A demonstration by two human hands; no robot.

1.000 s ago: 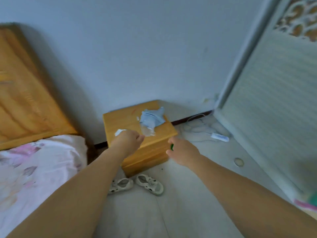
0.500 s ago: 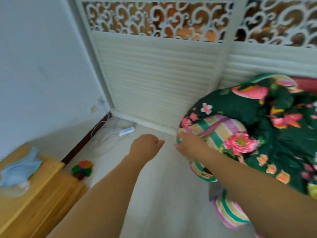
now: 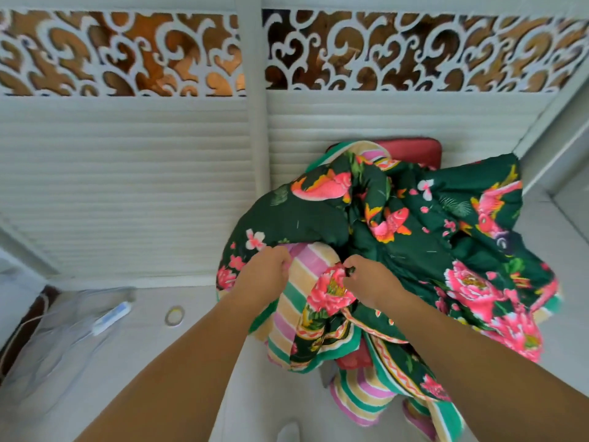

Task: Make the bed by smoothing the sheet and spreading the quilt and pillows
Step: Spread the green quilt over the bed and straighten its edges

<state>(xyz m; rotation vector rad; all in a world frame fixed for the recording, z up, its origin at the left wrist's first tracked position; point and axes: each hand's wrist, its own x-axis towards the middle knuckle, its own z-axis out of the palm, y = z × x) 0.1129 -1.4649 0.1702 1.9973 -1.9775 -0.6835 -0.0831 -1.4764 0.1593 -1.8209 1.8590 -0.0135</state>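
Heaped in a bundle on a red chair (image 3: 411, 149) against the slatted white closet doors (image 3: 127, 186), well away from any bed: the quilt (image 3: 430, 237), dark green with pink flowers and fish, its striped lining turned outward at the near left. Gripped at that turned-out fold by the left hand (image 3: 264, 274), fingers curled over the striped edge; pinched just beside it, at a pink flower on the green face, by the right hand (image 3: 371, 282), fingers closed tight on the cloth. Held close together at one spot, probably to find a hem or corner and lift the whole mass in one gather rather than drag it. Hanging low off the chair's front toward the floor (image 3: 159, 362): loose striped folds, likely to trail when lifted. Lying on the floor to the left, near the wall: a white power strip (image 3: 111, 314) and a small ring (image 3: 174, 315). No bed, sheet or pillows in view, so spreading not yet begun.
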